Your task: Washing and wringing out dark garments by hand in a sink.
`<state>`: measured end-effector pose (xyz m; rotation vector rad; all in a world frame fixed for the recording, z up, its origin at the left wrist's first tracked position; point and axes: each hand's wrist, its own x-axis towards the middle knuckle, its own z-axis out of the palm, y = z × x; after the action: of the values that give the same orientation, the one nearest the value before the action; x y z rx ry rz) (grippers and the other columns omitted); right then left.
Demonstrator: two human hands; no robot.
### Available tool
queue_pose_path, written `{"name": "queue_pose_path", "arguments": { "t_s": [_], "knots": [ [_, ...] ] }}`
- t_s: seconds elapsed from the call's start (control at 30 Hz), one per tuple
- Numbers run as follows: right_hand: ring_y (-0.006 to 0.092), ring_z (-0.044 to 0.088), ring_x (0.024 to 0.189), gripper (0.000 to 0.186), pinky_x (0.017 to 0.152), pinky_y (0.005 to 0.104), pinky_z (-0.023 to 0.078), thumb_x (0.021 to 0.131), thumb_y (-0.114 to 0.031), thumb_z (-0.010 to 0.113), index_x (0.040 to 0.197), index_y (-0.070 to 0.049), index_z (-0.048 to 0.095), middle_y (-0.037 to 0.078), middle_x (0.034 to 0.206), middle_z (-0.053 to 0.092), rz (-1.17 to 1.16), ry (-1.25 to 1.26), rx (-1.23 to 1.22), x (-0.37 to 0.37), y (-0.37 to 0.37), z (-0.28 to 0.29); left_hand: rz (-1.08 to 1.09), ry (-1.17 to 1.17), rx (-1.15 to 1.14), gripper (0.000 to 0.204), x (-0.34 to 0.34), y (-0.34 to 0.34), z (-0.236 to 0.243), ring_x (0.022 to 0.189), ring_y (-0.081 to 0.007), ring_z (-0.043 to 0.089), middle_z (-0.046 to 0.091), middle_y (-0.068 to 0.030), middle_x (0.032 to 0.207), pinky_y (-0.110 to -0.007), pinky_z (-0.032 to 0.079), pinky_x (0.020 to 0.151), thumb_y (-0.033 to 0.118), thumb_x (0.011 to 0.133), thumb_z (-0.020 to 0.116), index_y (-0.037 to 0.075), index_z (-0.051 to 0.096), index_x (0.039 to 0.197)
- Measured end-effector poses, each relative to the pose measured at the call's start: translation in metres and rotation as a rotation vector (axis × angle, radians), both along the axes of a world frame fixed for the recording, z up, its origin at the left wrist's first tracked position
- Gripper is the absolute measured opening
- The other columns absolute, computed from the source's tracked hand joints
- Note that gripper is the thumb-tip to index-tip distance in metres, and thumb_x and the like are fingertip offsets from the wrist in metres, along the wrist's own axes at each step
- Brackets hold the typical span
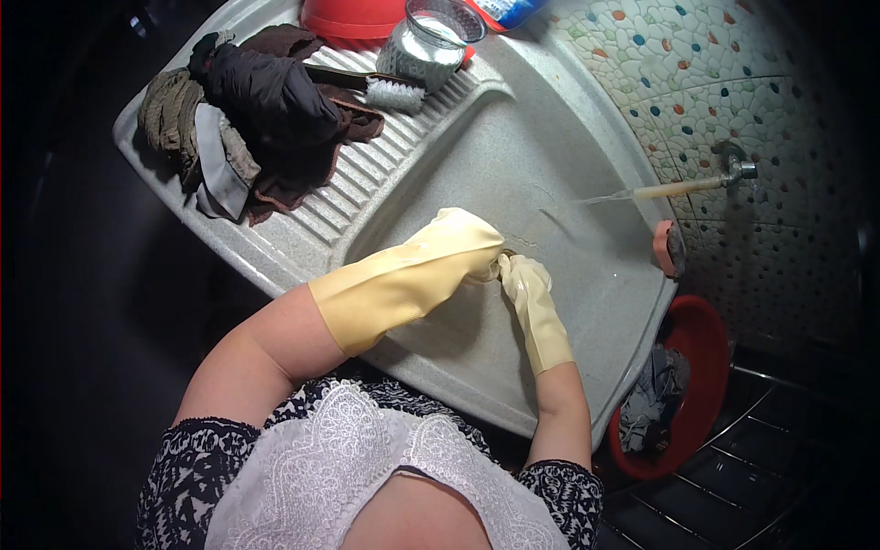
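Note:
Both my hands wear pale yellow rubber gloves and meet low in the grey speckled sink [587, 321]. My left hand [469, 240] is bent at the wrist, its fingers curled downward and partly hidden under the glove. Against it, my right hand [526, 277] is closed, fingertips pressed together. A small dark round spot [510, 252], possibly the drain, shows between the two hands. Whatever they grip, if anything, is hidden. Water runs in a thin stream from a beige hose [678, 187] on the wall tap [739, 170] at the right.
On the ribbed drainboard [367, 192] lie dark wet clothes [275, 101], a scrub brush [394, 93], a glass jar [423, 50] and a red basin [353, 16]. A pink soap holder [664, 247] sits on the right rim. Below stands a red tub [706, 367] with grey cloth [655, 394].

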<state>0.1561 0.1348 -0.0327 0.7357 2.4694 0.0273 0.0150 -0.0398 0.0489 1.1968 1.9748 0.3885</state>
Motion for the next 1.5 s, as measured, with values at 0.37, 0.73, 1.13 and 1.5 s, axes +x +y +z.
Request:
{"name": "queue_pose_path", "arguments": {
  "t_s": [0.37, 0.73, 1.13, 1.5],
  "knots": [
    [0.0417, 0.069, 0.095, 0.049, 0.083, 0.0505, 0.054, 0.102, -0.043, 0.042, 0.097, -0.006, 0.074, 0.021, 0.100, 0.072, 0.055, 0.059, 0.016, 0.009, 0.006, -0.016, -0.002, -0.019, -0.020, 0.023, 0.002, 0.004, -0.005, 0.078, -0.0330, 0.072, 0.071, -0.0174, 0.084, -0.038, 0.057, 0.072, 0.014, 0.074, 0.067, 0.004, 0.075, 0.092],
    [0.0413, 0.068, 0.101, 0.052, 0.088, 0.0478, 0.051, 0.101, -0.050, 0.043, 0.106, -0.006, 0.069, 0.019, 0.102, 0.073, -0.078, 0.063, -0.214, -0.010, 0.005, 0.015, -0.023, -0.012, -0.017, 0.017, -0.002, -0.012, 0.026, 0.069, -0.0354, 0.068, 0.066, -0.0181, 0.072, -0.040, 0.056, 0.067, 0.016, 0.076, 0.065, 0.001, 0.071, 0.081],
    [0.0152, 0.056, 0.052, 0.049, 0.051, 0.0305, 0.042, 0.104, -0.043, 0.045, 0.077, -0.008, 0.065, 0.006, 0.067, 0.067, -0.564, 0.161, -0.661, 0.035, 0.045, -0.007, 0.007, 0.013, 0.052, 0.025, 0.001, -0.018, 0.029, 0.074, -0.0383, 0.069, 0.067, -0.0210, 0.079, -0.042, 0.057, 0.069, 0.021, 0.082, 0.066, -0.001, 0.071, 0.091],
    [0.0278, 0.071, 0.076, 0.051, 0.078, 0.0431, 0.052, 0.097, -0.046, 0.049, 0.080, -0.007, 0.076, 0.013, 0.071, 0.072, -0.407, -0.042, -0.302, -0.016, 0.015, -0.004, -0.055, 0.005, -0.040, 0.019, 0.000, -0.009, 0.015, 0.067, -0.0360, 0.067, 0.065, -0.0187, 0.071, -0.041, 0.055, 0.063, 0.018, 0.077, 0.065, 0.000, 0.071, 0.081]
  ]
}}
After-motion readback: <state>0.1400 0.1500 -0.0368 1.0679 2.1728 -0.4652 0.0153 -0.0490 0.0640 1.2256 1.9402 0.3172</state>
